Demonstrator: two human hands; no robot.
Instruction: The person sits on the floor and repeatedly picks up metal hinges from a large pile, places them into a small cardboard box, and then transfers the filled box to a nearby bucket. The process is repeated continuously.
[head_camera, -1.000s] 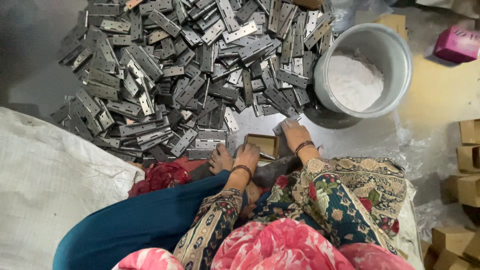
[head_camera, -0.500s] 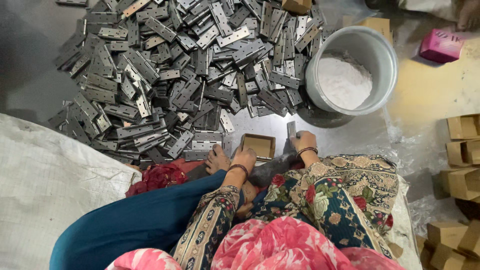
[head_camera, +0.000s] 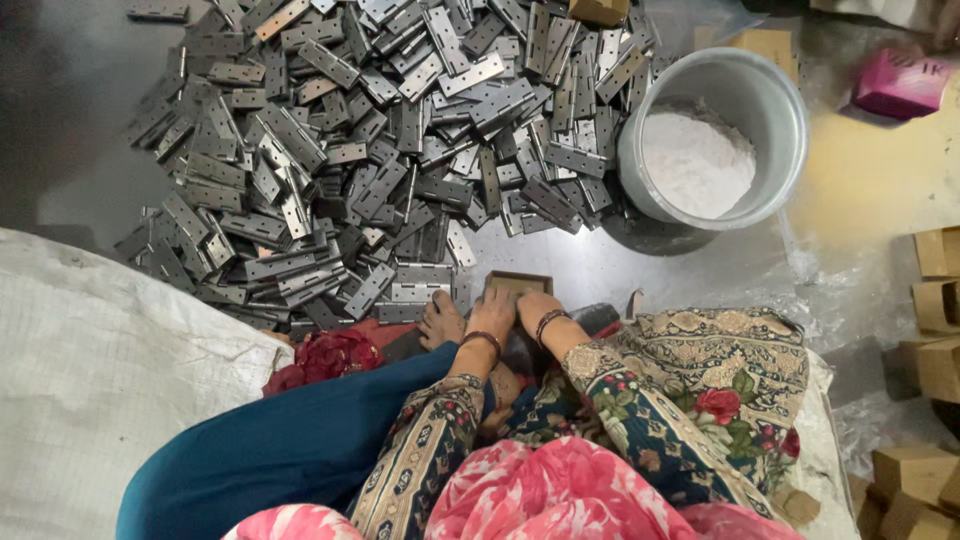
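The right hand (head_camera: 537, 308), a second ago out by the hinge pile (head_camera: 380, 150) near the bucket (head_camera: 715, 140), has drawn back. Both hands, left hand (head_camera: 492, 312) too, press fingers-down together on the small cardboard box (head_camera: 519, 283) on the floor.

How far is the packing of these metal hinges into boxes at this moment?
Done: nothing finished shows for certain. In hand: both the left hand and right hand press on a small brown box on the floor. Left: a big pile of hinges lies loose, and cardboard boxes wait at the right.
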